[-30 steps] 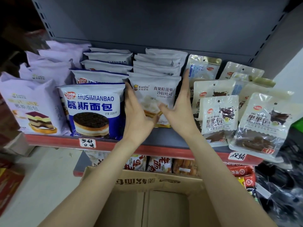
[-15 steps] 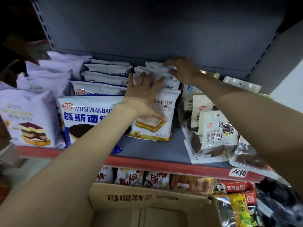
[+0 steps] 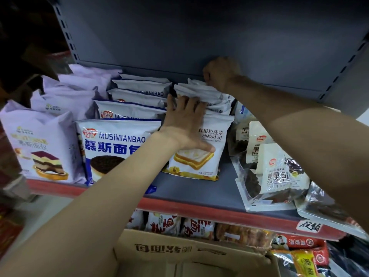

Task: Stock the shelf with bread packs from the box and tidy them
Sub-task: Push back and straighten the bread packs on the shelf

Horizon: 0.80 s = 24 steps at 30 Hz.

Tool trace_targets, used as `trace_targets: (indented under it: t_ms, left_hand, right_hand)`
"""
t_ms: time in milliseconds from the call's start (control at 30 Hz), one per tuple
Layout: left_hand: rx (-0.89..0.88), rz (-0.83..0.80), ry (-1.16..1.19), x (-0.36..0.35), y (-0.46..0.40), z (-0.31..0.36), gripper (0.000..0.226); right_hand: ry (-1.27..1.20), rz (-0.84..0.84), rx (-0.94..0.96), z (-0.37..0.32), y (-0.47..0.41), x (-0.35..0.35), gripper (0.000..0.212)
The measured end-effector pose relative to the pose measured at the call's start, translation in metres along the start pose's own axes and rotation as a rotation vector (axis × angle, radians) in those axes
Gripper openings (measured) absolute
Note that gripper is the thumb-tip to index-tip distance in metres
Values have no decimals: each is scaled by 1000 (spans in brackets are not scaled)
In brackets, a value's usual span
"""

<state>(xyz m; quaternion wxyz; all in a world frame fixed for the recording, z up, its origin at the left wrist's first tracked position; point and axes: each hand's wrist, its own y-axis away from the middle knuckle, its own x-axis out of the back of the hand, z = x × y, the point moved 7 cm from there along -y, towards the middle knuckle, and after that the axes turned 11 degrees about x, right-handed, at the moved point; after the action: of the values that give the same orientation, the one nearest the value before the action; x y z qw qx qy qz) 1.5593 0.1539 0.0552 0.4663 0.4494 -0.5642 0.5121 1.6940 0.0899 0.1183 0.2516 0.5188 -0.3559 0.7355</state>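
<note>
Most packs are shelved – toast row is pressed by flat left hand, right hand fisted at rear pack; box looks approx. empty.

Small red snack bags sit on the lower rack. A handwritten tag is stuck on the red edge.

The shelf is showing matt grey painted metal with a red front strip. The bread packs are looking like smooth, slightly glossy plastic film; the clear pouches are glinting. The box is showing rough brown cardboard.
</note>
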Motion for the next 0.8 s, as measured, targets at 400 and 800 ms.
trace_targets:
  t_ms: [400, 800]
  left_hand:
    - [-15, 14, 5, 0, 2, 2, 118]
    - [-19, 4, 29, -3, 0, 1, 120]
  right_hand:
    - [-137, 92, 11, -20, 0, -6, 19]
    - [-382, 83, 317, 13, 31, -9, 29]
